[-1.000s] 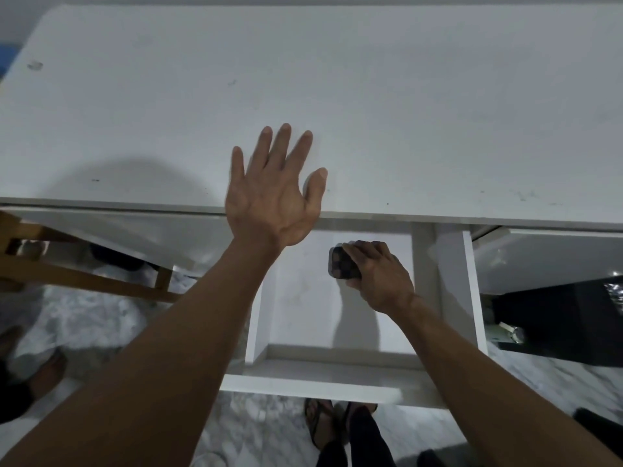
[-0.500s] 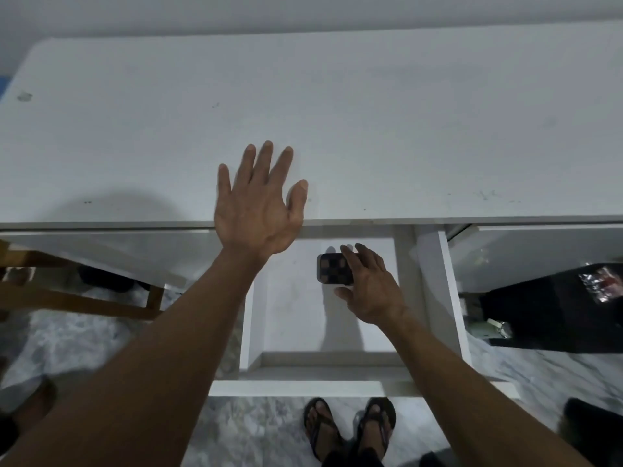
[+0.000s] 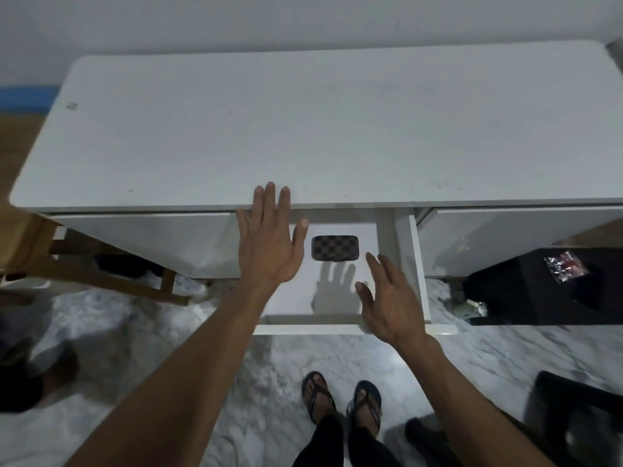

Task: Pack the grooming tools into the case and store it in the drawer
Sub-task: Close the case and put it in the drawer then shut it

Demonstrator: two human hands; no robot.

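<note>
A white table fills the far half of the view, and its middle drawer stands pulled out toward the person. The case, small, rounded and brown-checked, lies flat on the drawer's white floor at the far end, just under the table's front edge, with nothing touching it. The left hand is spread flat with fingers wide, its fingertips over the table's edge; whether they press on the edge or hover just above it is hard to tell. The right hand hangs above the near right part of the drawer, fingers loosely apart and holding nothing, a little nearer than the case; its shadow falls on the drawer floor. Two feet in sandals stand on the marbled floor below. A dark box sits under the table to the right.
</note>
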